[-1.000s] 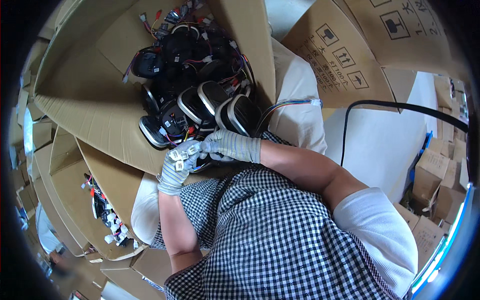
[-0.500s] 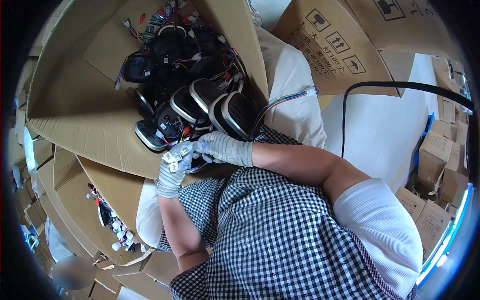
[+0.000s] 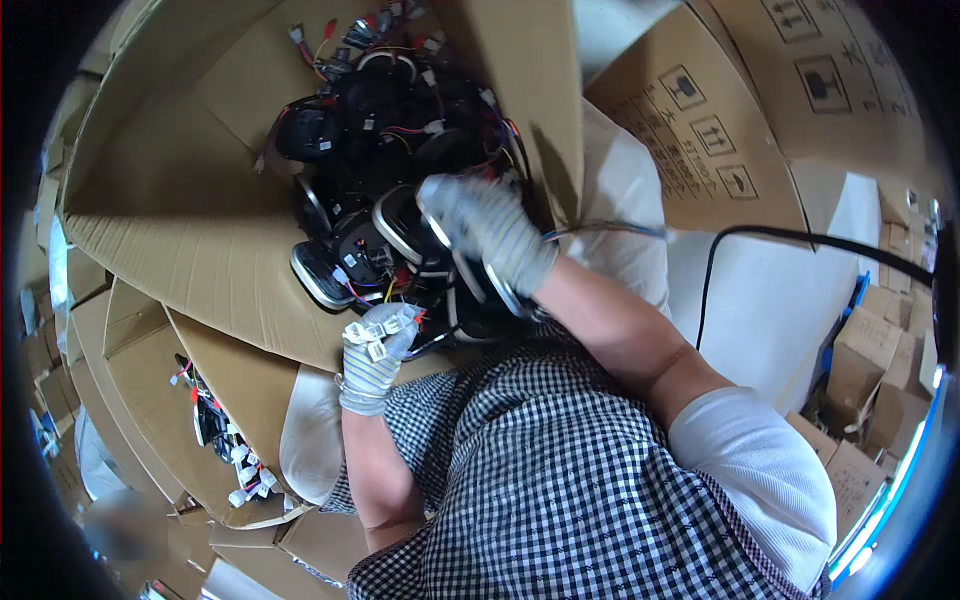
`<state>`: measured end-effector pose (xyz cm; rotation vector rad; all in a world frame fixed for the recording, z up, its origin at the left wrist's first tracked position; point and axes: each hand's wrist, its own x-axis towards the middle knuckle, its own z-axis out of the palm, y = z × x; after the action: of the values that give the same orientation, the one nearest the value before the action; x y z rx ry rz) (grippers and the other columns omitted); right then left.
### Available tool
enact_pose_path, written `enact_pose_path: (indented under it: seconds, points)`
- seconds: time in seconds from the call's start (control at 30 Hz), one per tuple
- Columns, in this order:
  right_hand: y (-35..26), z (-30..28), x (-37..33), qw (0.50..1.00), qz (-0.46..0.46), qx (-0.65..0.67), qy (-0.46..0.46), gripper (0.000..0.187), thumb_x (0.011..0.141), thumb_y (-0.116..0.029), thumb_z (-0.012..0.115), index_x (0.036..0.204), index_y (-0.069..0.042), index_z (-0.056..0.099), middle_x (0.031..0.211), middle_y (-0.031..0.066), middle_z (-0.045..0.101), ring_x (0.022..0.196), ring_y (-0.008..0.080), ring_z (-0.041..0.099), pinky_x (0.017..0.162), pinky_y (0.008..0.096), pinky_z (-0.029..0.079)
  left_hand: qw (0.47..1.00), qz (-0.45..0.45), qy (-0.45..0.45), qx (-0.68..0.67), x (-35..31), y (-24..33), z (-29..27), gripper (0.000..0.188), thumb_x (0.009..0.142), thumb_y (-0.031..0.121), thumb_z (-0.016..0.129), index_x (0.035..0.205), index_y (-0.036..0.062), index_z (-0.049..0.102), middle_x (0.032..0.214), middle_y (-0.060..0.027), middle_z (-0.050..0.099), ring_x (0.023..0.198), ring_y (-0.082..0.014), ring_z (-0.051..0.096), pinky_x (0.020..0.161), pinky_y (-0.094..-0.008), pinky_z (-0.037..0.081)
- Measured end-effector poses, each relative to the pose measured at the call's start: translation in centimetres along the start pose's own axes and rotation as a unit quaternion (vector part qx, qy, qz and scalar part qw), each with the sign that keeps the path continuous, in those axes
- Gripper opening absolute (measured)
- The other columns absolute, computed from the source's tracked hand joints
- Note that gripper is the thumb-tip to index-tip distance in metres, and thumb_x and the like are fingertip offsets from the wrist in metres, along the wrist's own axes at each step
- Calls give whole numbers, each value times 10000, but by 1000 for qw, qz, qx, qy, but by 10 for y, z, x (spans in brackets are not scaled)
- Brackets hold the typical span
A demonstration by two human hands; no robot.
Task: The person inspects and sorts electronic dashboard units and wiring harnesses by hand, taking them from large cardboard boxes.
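The left hand (image 3: 372,355) pinches white plugs (image 3: 378,333) just below the big cardboard box (image 3: 190,220). The right hand (image 3: 490,232) reaches inside, maybe closing on 1 black part (image 3: 420,225); it's blurry. Many parts are left inside.

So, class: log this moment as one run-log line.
left hand: holds white connectors | right hand: on black units | units in cardboard box
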<state>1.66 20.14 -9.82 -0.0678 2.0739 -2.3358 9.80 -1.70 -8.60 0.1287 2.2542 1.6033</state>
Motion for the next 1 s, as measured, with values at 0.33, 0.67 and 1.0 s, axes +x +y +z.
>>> enact_pose_path:
  seconds: [0.33,0.67,1.0]
  points:
    - [104,-32,178,891,236,-386,28,270,883,-279,557,969,-42,653,850,82,662,690,161,622,610,292,471,912,115,53,389,-4,-24,-19,172,901,236,541,993,116,624,837,-8,660,620,-177,606,613,-316,452]
    - [10,4,63,961,259,9,92,264,912,-291,554,904,-44,647,655,-33,517,517,45,388,467,197,305,967,-79,210,-121,11,3,-11,195,861,156,600,967,-3,635,1052,-81,640,985,-218,583,852,-337,452]
    - [-123,4,-4,936,-231,-199,-174,175,834,-182,587,928,-52,656,739,81,569,665,220,573,602,313,463,876,8,87,-474,-21,-54,10,434,900,298,542,1173,-37,498,933,-100,605,777,-176,599,694,-263,497]
